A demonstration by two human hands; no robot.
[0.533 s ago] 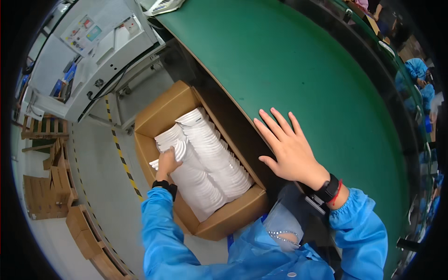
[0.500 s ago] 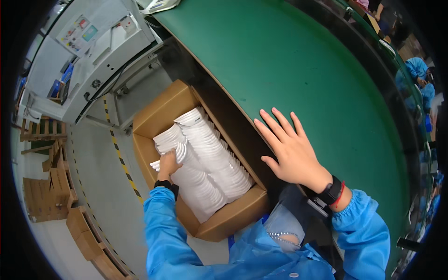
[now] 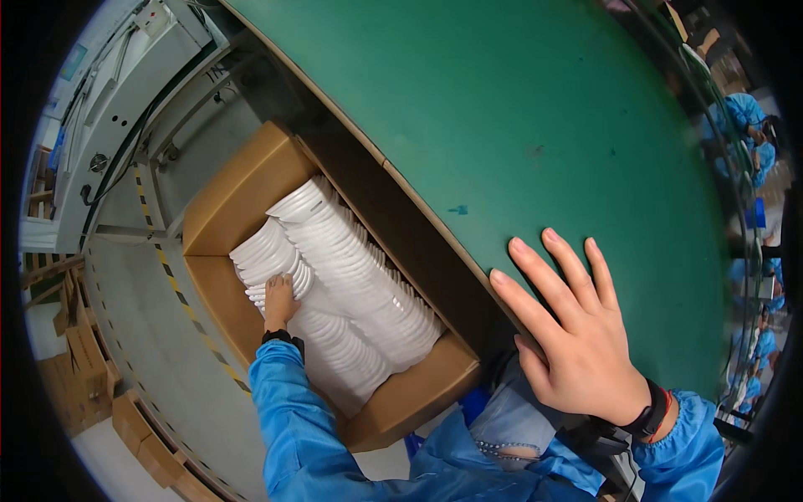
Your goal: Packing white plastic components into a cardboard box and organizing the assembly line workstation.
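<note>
A deep brown cardboard box (image 3: 242,188) holds long rows of white, curved, nested pieces (image 3: 368,289), glossy as if in thin plastic sleeves. My left hand (image 3: 280,303) reaches into it, fingers closed over the edges of several white curved pieces in the left row. Its fingertips are partly lost among the pieces. Over the near edge of the green tabletop (image 3: 502,125), my right hand (image 3: 581,335) is spread with its palm down and nothing in it. Whether that palm presses on the surface cannot be seen.
Left of the box, a yellow-black tape line (image 3: 180,289) crosses the grey floor. A wheeled white machine (image 3: 125,125) stands at the upper left. Flattened and open cartons (image 3: 142,427) lie at the lower left. People in blue work clothes (image 3: 740,117) are at the far right.
The view has shifted, with the box lower and closer. My left hand stays at the left row, where the pieces that jutted out now sit more in line. My right hand remains spread.
</note>
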